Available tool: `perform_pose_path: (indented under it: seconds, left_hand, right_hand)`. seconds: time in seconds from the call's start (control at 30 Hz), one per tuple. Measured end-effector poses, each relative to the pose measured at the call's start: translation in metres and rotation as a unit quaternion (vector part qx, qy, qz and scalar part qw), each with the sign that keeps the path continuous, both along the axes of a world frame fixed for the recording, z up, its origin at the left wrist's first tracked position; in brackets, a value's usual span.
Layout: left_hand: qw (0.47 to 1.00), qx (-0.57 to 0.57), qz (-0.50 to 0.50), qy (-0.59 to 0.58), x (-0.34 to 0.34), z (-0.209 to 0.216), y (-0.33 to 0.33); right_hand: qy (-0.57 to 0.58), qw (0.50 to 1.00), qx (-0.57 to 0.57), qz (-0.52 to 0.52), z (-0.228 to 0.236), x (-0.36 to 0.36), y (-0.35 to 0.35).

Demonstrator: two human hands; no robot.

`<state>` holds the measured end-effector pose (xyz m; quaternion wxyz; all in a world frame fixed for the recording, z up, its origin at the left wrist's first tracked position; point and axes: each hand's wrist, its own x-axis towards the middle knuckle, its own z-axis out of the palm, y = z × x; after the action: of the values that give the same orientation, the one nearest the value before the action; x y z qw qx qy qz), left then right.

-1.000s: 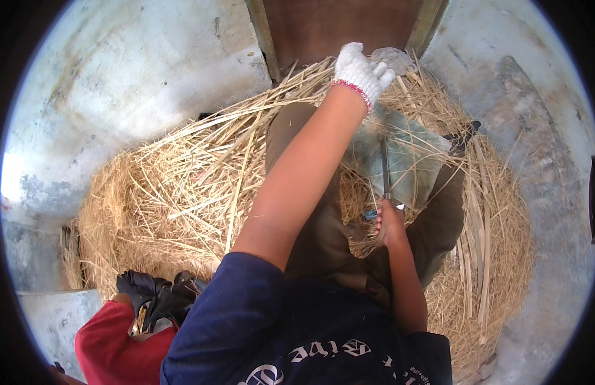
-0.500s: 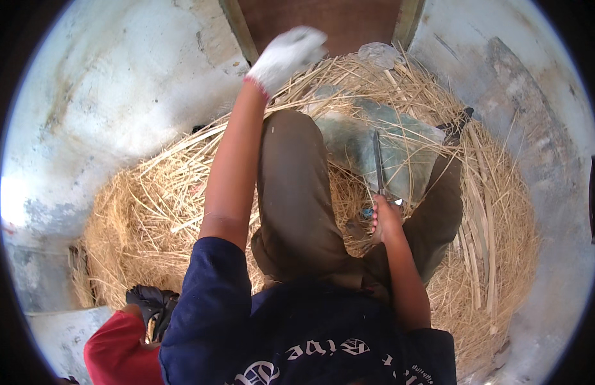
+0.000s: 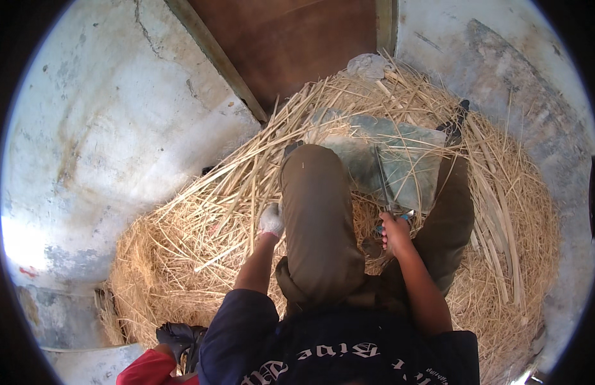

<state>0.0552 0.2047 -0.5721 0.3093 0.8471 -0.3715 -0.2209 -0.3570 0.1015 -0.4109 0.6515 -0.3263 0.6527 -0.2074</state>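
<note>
My right hand, bare, is closed round the handle of a long knife. The knife's narrow dark blade points away from me over a worn green sheet that lies across the straw between my legs. Something small and blue shows beside this hand; I cannot make out what it is. My left hand, in a white work glove, is low beside my left knee, over a heap of pale split strips. Its fingers are hidden, so I cannot see whether they hold anything.
Straw-like shavings surround my legs. Long flat strips lie to the right, and a pale crumpled cloth or bag at the far side. Beyond stand a brown door and stained walls. Another person's red sleeve shows at lower left.
My left hand has come back and down from near the door to beside my left knee. The knife stays in my right hand. The whole view has shifted slightly.
</note>
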Motion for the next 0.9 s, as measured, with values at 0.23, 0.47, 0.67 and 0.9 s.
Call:
perform_pose_path:
  seconds: [0.23,0.47,0.67,0.9]
  left_hand:
    - [0.966,-0.054,0.047,-0.247,0.024,0.132,-0.041]
    - [0.923,-0.017,0.185,-0.338,0.040,0.213,-0.042]
    - [0.989,-0.097,0.005,-0.114,-0.035,0.085,0.048]
    - [0.994,-0.009,0.074,0.078,-0.081,0.060,0.111]
  right_hand:
    - [-0.008,1.000,-0.014,0.007,0.000,-0.002,0.000]
    - [-0.007,1.000,-0.022,0.005,0.003,0.000,0.000]
    - [0.005,0.999,-0.039,0.018,0.011,-0.001,0.004]
    - [0.065,0.994,-0.081,0.041,0.019,-0.001,0.007]
